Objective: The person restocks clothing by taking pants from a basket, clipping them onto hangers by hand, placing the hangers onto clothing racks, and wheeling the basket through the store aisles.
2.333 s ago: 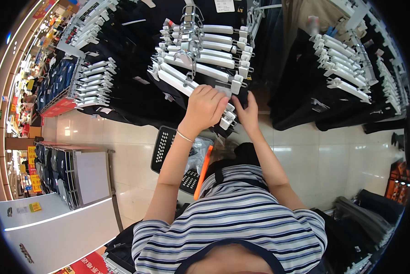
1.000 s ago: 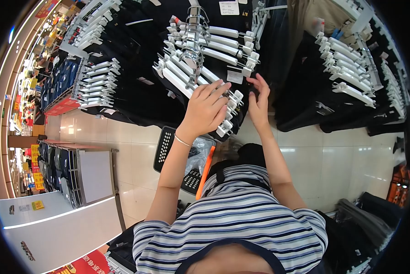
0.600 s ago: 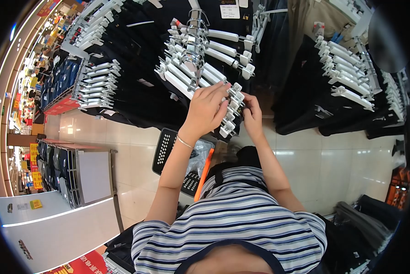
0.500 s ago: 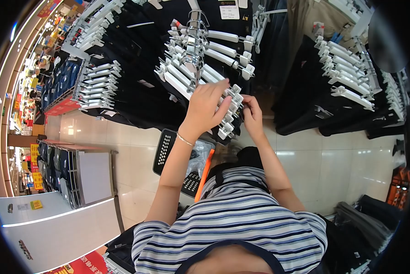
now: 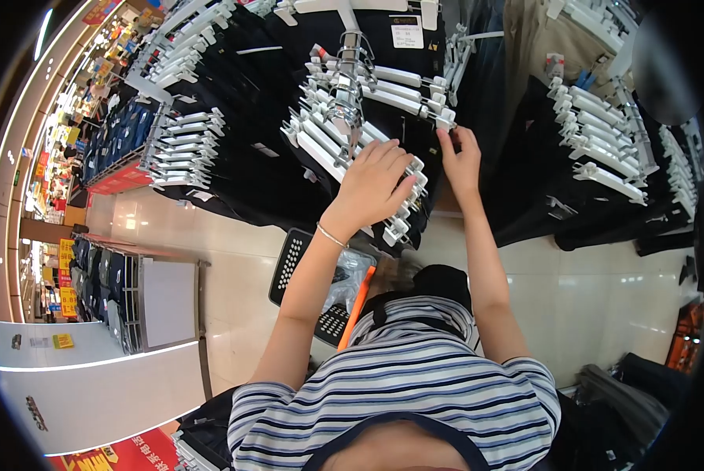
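Right hand now beside farther hanger

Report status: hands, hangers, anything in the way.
Left hand over front white hangers, partly hiding them. Right hand at clip end of a hanger behind; grip unclear. Black garments crowd between hands.

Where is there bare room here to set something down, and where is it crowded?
Bare floor shows between the right forearm, the black garments hanging above and the dark clothes at lower right. Another patch lies between the white panel and the black basket. It is crowded at the left hand, where white hangers are packed together.
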{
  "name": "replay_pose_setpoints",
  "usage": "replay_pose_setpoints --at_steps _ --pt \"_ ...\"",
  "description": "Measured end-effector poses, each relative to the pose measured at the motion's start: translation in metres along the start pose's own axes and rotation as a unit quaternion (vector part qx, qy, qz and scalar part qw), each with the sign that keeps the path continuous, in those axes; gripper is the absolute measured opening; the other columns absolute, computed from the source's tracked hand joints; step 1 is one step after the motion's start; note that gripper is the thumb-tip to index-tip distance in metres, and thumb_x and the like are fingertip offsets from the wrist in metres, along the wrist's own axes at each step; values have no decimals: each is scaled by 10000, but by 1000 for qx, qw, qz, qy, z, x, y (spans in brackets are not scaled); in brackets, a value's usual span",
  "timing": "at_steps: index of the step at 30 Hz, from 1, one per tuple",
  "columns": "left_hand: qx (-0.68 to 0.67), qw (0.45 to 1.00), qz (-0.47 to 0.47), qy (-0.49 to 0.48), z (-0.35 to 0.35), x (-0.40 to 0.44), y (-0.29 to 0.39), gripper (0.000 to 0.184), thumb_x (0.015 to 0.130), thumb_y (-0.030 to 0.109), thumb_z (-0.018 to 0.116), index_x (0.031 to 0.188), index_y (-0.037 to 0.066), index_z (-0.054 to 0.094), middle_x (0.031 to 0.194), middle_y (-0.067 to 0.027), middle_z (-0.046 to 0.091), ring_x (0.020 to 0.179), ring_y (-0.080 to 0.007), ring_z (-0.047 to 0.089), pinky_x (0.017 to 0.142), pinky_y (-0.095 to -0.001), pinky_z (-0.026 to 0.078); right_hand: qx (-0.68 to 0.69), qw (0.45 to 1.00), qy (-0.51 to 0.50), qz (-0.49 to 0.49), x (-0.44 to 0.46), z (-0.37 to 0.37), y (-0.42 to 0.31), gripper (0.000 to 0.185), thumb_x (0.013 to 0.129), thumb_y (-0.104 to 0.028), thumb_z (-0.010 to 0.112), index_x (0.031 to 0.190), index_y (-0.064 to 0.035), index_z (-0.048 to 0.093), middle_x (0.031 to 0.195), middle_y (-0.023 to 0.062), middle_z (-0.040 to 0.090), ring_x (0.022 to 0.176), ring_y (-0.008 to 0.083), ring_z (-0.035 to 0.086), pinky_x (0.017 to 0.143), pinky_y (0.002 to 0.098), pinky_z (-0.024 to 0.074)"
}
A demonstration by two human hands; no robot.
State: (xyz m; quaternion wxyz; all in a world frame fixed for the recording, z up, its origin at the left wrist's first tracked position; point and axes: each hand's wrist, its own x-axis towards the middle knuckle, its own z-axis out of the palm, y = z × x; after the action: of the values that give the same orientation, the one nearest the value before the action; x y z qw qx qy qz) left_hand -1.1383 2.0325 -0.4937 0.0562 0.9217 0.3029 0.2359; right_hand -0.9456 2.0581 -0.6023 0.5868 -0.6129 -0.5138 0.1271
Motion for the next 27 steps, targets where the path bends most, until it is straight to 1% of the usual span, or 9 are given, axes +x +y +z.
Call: replay_pose_setpoints --at_steps 2,4,8,10,12,14,20,21,27 --pt "-3 1000 5 13 -1 -1 0 281 831 232 529 1008 20 580 1026 -112 579 1111 -293 483 991 -410 328 -45 997 27 -60 10 -2 7 283 798 -231 677 884 17 571 767 131 574 740 285 554 671 340 436" --pt "-2 1000 5 12 -1 -1 0 281 829 231 531 1006 19 581 1025 -109 579 1110 -290 483 989 -405 329 77 994 -8 81 19 -3 -8 267 806 -195 664 944 -2 541 795 143 578 777 304 550 699 361 436" --pt "7 1000 10 20 1 0 1 284 826 230 534 1004 14 581 1021 -108 578 1102 -287 486 986 -405 332 -17 994 94 -54 13 12 -9 232 807 -88 614 1012 -41 516 996 187 520 863 331 527 776 385 422" --pt "6 1000 6 12 1 1 1 294 835 226 528 1032 13 571 1058 -114 572 1125 -289 476 997 -410 320 -110 975 98 -169 8 20 -5 273 791 -76 614 1049 -70 528 1072 188 478 919 345 503 802 397 408" --pt "4 1000 2 7 1 0 1 300 838 224 526 1047 13 567 1075 -119 568 1136 -290 471 1003 -413 314 -133 969 93 -187 3 26 -22 331 759 -140 677 1073 -147 572 1170 188 449 1020 359 468 854 428 386" --pt "4 1000 -1 8 1 1 2 300 836 223 530 1048 13 567 1074 -120 567 1135 -290 471 1003 -414 313 -87 969 111 -205 2 33 -24 328 739 -212 711 1038 -149 593 1195 196 439 1062 370 442 874 448 370" --pt "9 1000 3 11 3 -1 0 303 842 233 532 1057 21 561 1081 -116 566 1137 -290 470 1004 -416 311 -250 919 130 -277 15 15 -41 287 714 -215 727 977 -174 619 1146 127 475 1030 332 427 860 425 359" --pt "11 1000 5 14 4 -1 0 302 843 233 532 1057 22 561 1083 -115 566 1138 -289 470 1004 -416 311 -252 921 120 -273 17 12 -47 267 722 -153 689 979 -182 625 1122 73 491 1004 293 424 842 400 352" --pt "9 1000 1 17 4 -2 0 302 844 232 536 1062 26 558 1087 -111 566 1135 -281 473 1002 -416 313 -271 885 -69 -372 23 -2 -43 375 681 -43 595 1024 -188 634 1133 32 495 1019 258 436 804 383 353"
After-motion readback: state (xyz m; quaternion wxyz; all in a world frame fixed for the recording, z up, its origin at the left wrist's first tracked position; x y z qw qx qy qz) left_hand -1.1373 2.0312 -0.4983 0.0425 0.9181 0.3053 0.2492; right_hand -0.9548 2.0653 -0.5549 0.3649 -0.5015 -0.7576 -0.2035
